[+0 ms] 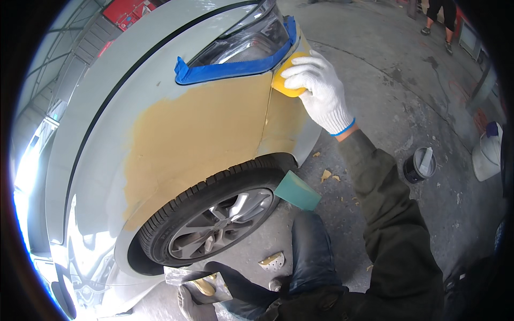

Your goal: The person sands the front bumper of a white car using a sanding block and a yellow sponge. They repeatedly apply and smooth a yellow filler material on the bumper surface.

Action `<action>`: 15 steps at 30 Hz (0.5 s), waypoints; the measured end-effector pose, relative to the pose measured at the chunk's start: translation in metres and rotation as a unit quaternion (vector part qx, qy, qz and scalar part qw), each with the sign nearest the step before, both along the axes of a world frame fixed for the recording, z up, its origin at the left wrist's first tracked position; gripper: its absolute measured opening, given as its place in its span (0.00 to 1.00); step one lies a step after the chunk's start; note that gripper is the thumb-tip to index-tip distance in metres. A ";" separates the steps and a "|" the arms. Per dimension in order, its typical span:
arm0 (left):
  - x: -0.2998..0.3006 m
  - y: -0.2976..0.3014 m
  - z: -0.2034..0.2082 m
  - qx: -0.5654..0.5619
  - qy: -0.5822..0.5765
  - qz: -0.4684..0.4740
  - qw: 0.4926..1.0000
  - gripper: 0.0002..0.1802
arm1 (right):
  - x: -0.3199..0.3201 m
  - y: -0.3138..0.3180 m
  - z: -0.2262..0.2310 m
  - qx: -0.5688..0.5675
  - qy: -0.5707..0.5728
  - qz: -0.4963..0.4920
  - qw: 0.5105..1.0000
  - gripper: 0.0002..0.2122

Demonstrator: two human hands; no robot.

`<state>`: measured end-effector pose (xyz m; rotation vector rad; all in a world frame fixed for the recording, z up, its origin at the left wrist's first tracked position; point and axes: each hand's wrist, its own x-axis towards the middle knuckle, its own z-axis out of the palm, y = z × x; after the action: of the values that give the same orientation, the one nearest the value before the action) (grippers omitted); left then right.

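Observation:
My right hand point(325, 92), in a white knit glove, grips a yellow putty spreader point(282, 84). Its edge rests against the car's bumper corner, just below the headlight point(251, 45). Blue masking tape point(230, 70) borders that lamp. Tan filler point(198, 123) covers much of the grey fender and runs across the seam onto the bumper. Low at the bottom, my gloved left hand point(190, 305) holds a flat metal mixing plate point(224, 293) from beneath. A dab of yellowish putty point(203, 287) lies on that plate. Part of the left hand is hidden under it.
Below the fender is the front wheel point(219, 224), with a green rectangular pad point(297, 191) between tyre and my knee. A dark can point(419, 166) and white bucket point(487, 155) stand right. Filler scraps point(326, 175) and a perforated piece point(272, 261) lie on concrete. Another person's legs point(442, 24) show far off.

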<state>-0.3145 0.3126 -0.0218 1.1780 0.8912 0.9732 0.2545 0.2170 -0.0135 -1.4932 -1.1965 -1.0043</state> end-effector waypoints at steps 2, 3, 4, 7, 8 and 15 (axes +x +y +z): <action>0.003 -0.001 0.002 -0.004 -0.002 -0.015 1.000 0.27 | -0.005 0.000 -0.003 -0.002 0.004 0.001 1.000 0.12; 0.006 -0.001 0.004 -0.006 -0.006 -0.033 0.999 0.28 | -0.007 0.000 -0.005 -0.001 0.011 0.007 1.000 0.12; 0.007 -0.001 0.005 -0.008 -0.011 -0.050 0.999 0.28 | -0.009 -0.001 -0.007 0.000 0.019 0.012 1.000 0.12; 0.005 0.001 0.002 0.003 0.001 -0.057 0.998 0.30 | -0.016 -0.001 -0.014 -0.003 0.037 0.023 0.999 0.11; 0.005 0.002 0.002 0.003 0.001 -0.050 0.999 0.30 | -0.019 -0.001 -0.017 -0.002 0.049 0.035 0.998 0.11; 0.009 0.001 0.005 -0.006 0.004 -0.047 0.999 0.30 | -0.037 0.003 -0.042 0.018 0.126 0.123 0.984 0.09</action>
<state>-0.3052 0.3132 -0.0172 1.2033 0.8396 0.8856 0.2177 0.2199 -0.0552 -1.3589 -1.1395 -0.6487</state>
